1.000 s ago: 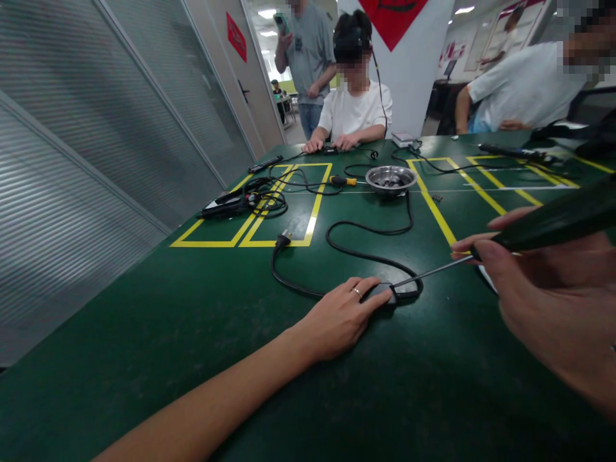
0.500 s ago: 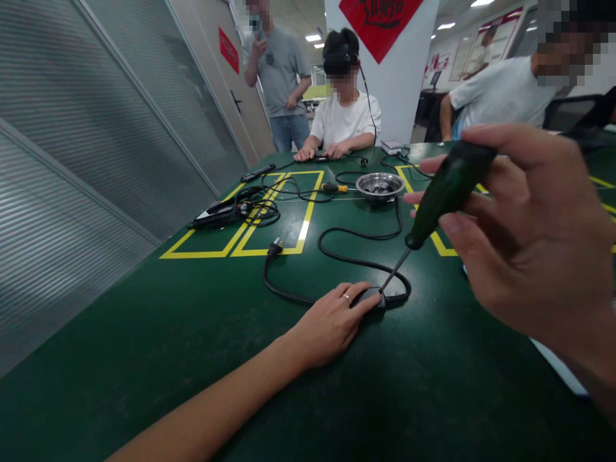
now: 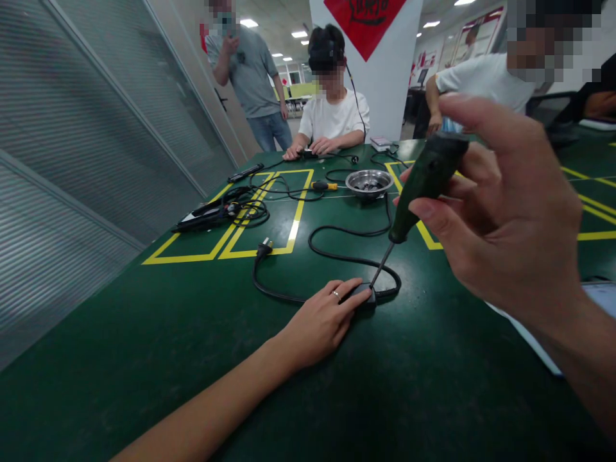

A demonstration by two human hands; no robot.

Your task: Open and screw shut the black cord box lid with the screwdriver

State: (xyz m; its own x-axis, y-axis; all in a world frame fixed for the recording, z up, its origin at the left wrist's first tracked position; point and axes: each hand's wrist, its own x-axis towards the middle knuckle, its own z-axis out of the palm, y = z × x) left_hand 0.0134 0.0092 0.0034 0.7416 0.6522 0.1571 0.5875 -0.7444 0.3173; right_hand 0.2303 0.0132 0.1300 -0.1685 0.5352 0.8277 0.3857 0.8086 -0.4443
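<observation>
Green surface (image 3: 144, 333); blind-covered glass wall (image 3: 86, 128) alongside. White pillar (image 3: 392, 96) bears red paper diamond (image 3: 368, 45). Ceiling light (image 3: 299, 34) lit.

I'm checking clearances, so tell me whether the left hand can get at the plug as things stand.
Probably yes: the plug lies near the left hand, and only its cord shows between them. The hand would likely have to leave the black box it rests on, though.
</observation>
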